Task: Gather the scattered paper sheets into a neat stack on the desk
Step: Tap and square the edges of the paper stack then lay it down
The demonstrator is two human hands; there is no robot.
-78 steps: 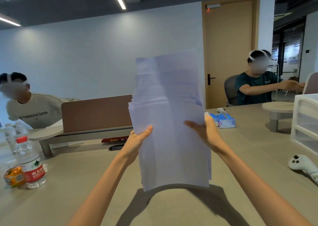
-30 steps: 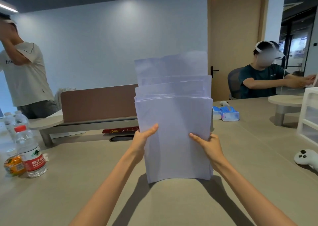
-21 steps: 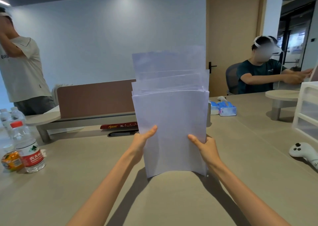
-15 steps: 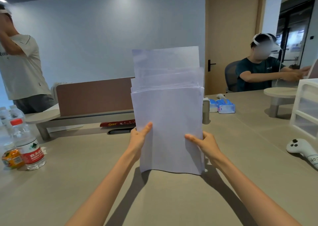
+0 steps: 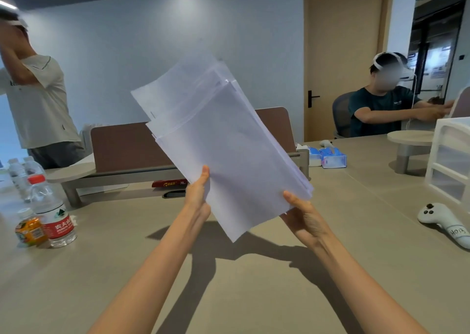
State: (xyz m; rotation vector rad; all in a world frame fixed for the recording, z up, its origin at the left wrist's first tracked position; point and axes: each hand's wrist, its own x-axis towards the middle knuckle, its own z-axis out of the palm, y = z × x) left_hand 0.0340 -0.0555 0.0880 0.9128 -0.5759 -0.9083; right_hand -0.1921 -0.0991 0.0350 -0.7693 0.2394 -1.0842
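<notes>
A bundle of white paper sheets hangs in the air above the beige desk, tilted with its top leaning left. The sheets are uneven, several upper edges stepped one behind another. My left hand grips the bundle's left edge, thumb on the front. My right hand holds the lower right corner from below, thumb on the front face. The bundle's lowest corner is clear of the desk.
Two water bottles and a small orange bottle stand at the left. A brown divider runs behind the sheets. Tissue packs, a white drawer unit and a white controller sit right. Two people are nearby.
The bundle stood upright with its bottom edge on the desk; now it is lifted off and rotated, top leaning left. My right hand has shifted to the lower right corner.
</notes>
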